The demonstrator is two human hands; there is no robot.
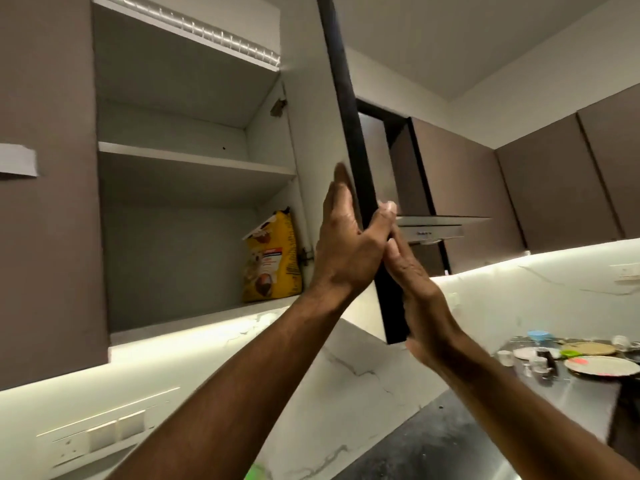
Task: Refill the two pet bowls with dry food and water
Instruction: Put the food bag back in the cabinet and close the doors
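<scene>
A yellow bag of dry pet food (273, 258) stands upright at the right end of the bottom shelf of an open wall cabinet (194, 161). The cabinet's door (346, 116) is swung out, its dark edge toward me. My left hand (349, 247) grips that edge, with fingers on the inner face and the thumb wrapped round to the outer side. My right hand (415, 289) lies flat against the door's outer face near its lower corner, fingers straight. No pet bowls can be identified.
The two upper shelves of the cabinet hold nothing visible. A range hood (440, 226) hangs just right of the door. On the counter at far right lie plates (599, 362), a blue bowl (538, 335) and small items. Wall switches (104, 434) sit lower left.
</scene>
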